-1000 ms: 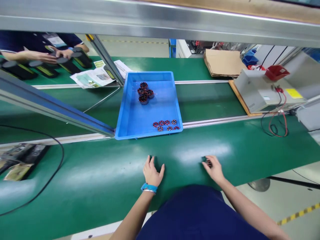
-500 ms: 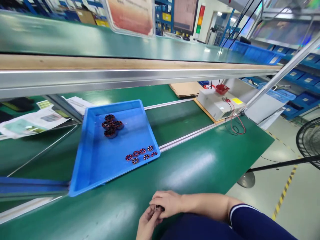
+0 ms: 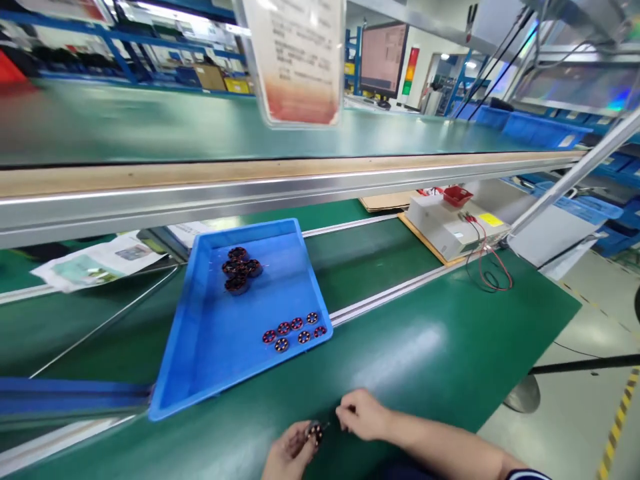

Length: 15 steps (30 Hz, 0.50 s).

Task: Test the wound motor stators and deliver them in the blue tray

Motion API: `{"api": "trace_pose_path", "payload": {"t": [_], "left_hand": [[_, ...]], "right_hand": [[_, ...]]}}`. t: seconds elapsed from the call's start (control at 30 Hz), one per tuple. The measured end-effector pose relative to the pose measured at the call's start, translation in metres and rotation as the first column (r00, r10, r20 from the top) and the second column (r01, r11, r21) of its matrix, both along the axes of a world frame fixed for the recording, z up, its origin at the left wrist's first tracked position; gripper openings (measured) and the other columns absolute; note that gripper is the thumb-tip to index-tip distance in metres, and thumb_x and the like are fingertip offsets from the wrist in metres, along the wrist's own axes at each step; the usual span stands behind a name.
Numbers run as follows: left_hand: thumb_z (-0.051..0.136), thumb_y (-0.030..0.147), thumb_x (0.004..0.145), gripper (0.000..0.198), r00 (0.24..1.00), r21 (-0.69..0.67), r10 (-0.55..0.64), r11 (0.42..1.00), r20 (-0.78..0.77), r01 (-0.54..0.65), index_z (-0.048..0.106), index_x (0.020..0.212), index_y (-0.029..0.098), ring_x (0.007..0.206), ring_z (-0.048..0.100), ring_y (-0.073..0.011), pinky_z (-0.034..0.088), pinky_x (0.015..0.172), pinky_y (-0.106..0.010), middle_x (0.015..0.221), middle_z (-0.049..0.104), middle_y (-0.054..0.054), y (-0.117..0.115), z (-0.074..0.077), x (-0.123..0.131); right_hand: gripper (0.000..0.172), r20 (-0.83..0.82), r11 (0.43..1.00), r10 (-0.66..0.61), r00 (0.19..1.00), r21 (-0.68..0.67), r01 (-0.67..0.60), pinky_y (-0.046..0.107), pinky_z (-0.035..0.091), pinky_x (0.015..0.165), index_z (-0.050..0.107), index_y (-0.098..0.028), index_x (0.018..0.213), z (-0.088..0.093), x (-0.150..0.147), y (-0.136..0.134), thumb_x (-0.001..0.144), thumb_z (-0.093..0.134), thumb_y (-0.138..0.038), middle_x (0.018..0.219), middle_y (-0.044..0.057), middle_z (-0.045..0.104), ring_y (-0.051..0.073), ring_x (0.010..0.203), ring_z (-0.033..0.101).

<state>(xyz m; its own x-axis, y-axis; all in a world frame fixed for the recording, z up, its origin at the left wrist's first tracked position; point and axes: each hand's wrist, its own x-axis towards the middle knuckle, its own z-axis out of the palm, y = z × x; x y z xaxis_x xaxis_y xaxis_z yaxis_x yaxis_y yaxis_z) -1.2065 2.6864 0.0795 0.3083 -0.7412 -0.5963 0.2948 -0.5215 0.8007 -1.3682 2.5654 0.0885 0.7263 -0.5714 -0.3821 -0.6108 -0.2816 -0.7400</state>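
My left hand (image 3: 287,453) is at the bottom edge of the view, fingers curled round a small round dark part with copper windings (image 3: 315,433). My right hand (image 3: 361,415) is just right of it, low over the green mat (image 3: 440,347), fingertips pinched on something I cannot make out. A blue tray (image 3: 210,360) lies beyond the hands; it holds a cluster of dark motor parts (image 3: 239,270) at the back and several small red wound rings (image 3: 295,330) near its front right corner.
A metal shelf rail (image 3: 280,190) crosses above the tray. A white box device (image 3: 450,227) with red and black leads sits at right on a board. Papers (image 3: 95,260) lie at left. A fan stand base (image 3: 523,393) is on the floor at right.
The view has lifted and swung slightly. My hands have come apart; the left now holds the round part alone while the right has shifted a little to the right.
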Motion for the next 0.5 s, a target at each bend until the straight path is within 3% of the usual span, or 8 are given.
{"api": "trace_pose_path", "payload": {"t": [0.1, 0.23, 0.3, 0.4, 0.5], "left_hand": [[0.075, 0.053, 0.055, 0.049, 0.998, -0.067, 0.010, 0.998, 0.068, -0.006, 0.065, 0.086, 0.017, 0.063, 0.060, -0.0198, 0.048, 0.059, -0.030, 0.074, 0.067, -0.007, -0.013, 0.023, 0.047], [0.067, 0.046, 0.065, 0.041, 0.929, -0.158, 0.063, 0.987, 0.365, -0.005, 0.064, 0.092, 0.015, 0.071, 0.063, -0.0214, 0.051, 0.069, -0.034, 0.084, 0.067, -0.010, -0.051, 0.043, 0.136], [0.062, 0.041, 0.069, 0.036, 0.812, -0.034, 0.043, 0.999, 0.582, -0.029, 0.065, 0.093, 0.014, 0.073, 0.064, -0.0229, 0.051, 0.072, -0.035, 0.084, 0.068, -0.011, -0.077, 0.043, 0.177], [0.059, 0.027, 0.070, 0.022, 0.583, 0.266, -0.281, 0.957, 0.762, 0.113, 0.066, 0.087, 0.015, 0.087, 0.064, -0.0251, 0.048, 0.083, -0.035, 0.090, 0.068, -0.011, -0.115, 0.034, 0.216], [0.063, 0.018, 0.062, 0.016, 0.534, 0.421, -0.441, 0.892, 0.721, 0.168, 0.065, 0.077, 0.015, 0.082, 0.064, -0.0282, 0.048, 0.079, -0.037, 0.080, 0.067, -0.011, -0.139, 0.016, 0.223]], "right_hand": [[0.037, 0.017, 0.994, -0.100, 0.995, -0.033, 0.100, 0.021, 0.041, 0.057, 0.059, -0.016, 0.063, 0.003, -0.017, -0.021, 0.092, 0.037, -0.027, 0.058, 0.001, 0.058, 0.011, 0.057, 0.054], [0.029, 0.056, 0.947, -0.051, 0.997, -0.313, 0.066, 0.027, 0.044, 0.070, 0.058, -0.018, 0.076, -0.018, -0.042, -0.037, 0.093, 0.039, -0.031, 0.077, 0.005, 0.060, 0.015, 0.073, 0.056], [0.023, 0.105, 0.903, 0.009, 0.994, -0.428, 0.037, 0.030, 0.045, 0.073, 0.058, -0.018, 0.080, -0.034, -0.052, -0.036, 0.092, 0.041, -0.029, 0.084, 0.007, 0.059, 0.017, 0.078, 0.056], [0.017, 0.111, 0.841, 0.080, 0.991, -0.541, -0.007, 0.032, 0.045, 0.074, 0.057, -0.019, 0.081, -0.050, -0.061, -0.029, 0.090, 0.045, -0.027, 0.087, 0.008, 0.059, 0.018, 0.080, 0.056], [0.014, 0.087, 0.821, 0.094, 0.992, -0.570, -0.028, 0.032, 0.045, 0.073, 0.056, -0.019, 0.081, -0.054, -0.062, -0.025, 0.089, 0.046, -0.025, 0.088, 0.008, 0.059, 0.018, 0.080, 0.056]]}}
